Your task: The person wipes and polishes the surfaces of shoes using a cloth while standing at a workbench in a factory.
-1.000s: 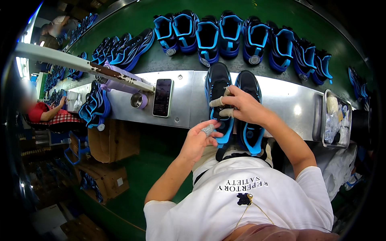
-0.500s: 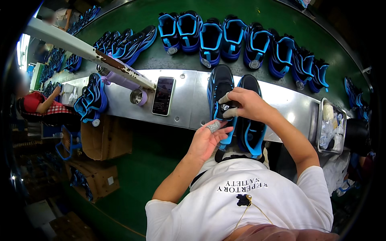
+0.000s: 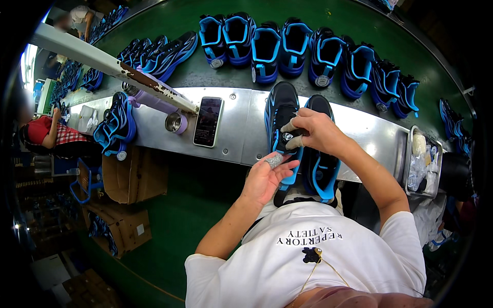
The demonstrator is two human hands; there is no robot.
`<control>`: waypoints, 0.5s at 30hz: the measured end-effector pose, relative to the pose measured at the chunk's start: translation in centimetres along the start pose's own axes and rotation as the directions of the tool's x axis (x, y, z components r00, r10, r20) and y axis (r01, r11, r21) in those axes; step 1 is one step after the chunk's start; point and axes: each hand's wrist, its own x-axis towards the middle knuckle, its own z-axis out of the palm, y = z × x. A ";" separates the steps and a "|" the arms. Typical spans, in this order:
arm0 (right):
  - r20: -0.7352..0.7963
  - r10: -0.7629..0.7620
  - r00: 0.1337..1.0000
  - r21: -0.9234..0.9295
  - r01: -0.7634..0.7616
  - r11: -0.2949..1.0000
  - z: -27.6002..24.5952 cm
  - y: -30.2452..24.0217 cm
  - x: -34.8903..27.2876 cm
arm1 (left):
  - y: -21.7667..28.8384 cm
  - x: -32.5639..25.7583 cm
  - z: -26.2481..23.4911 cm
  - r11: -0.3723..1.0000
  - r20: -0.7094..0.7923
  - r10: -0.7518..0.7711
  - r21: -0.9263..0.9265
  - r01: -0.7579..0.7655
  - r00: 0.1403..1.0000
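Left shoe (image 3: 282, 98) set across desk (image 3: 236, 120) near edge, toe toward far edge. Straddled midway by nearer right hand (image 3: 322, 134), finger clamping cannot be told; left hand (image 3: 263, 180) fingers apart toward heel.

Phone (image 3: 208, 122) beside a purple cup (image 3: 176, 123) on the metal ledge (image 3: 233, 126), cardboard boxes (image 3: 134, 177) below

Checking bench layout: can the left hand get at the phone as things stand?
Probably yes, once the left hand leaves the nearer shoe: the phone lies on the metal ledge ahead and left, nothing visible between.
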 end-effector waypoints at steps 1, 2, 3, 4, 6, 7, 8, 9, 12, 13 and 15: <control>-0.002 -0.040 0.999 0.042 0.040 0.998 0.1 0.1 -0.1 | -0.1 0.0 -0.1 1.000 0.000 0.001 0.000 -0.001 1.000; -0.005 -0.081 0.997 0.084 0.081 0.993 0.1 0.1 -0.1 | -0.2 0.1 -0.2 1.000 0.010 0.002 -0.026 -0.002 1.000; -0.003 -0.082 0.997 0.084 0.082 0.993 -0.3 0.0 -0.1 | -0.4 0.1 -0.2 0.999 0.019 0.003 -0.052 -0.002 1.000; 0.079 -0.035 0.996 0.125 0.025 0.992 -1.0 -0.4 -0.1 | -0.5 0.2 -0.3 0.999 0.017 0.005 -0.053 -0.004 1.000; 0.162 0.008 0.987 0.161 -0.034 0.986 -1.6 0.0 0.1 | -0.7 0.4 -0.4 0.999 0.004 0.012 -0.042 -0.011 1.000; 0.199 -0.035 0.979 0.153 0.004 0.988 -1.7 0.7 0.1 | -0.8 0.4 -0.4 0.999 0.004 0.012 -0.042 -0.011 1.000; 0.237 -0.078 0.968 0.147 0.043 0.988 -1.9 1.1 0.2 | -0.8 0.5 -0.5 1.000 0.003 0.010 -0.020 -0.010 1.000; 0.213 -0.102 0.972 0.141 0.073 0.987 -2.0 1.2 0.3 | -0.9 0.6 -0.6 1.000 0.004 0.008 0.001 -0.008 1.000; 0.094 -0.175 0.980 0.166 0.158 0.973 -1.0 1.7 0.3 | -1.2 0.8 -0.8 1.000 0.009 0.009 -0.013 -0.009 1.000; 0.040 -0.126 0.991 0.144 0.119 0.982 -0.7 1.5 0.1 | -1.2 0.8 -0.7 1.000 0.009 0.010 -0.012 -0.010 1.000; 0.008 -0.091 0.996 0.128 0.090 0.988 -0.4 1.2 -0.6 | -1.4 0.8 -0.5 1.000 0.003 0.013 -0.012 -0.013 1.000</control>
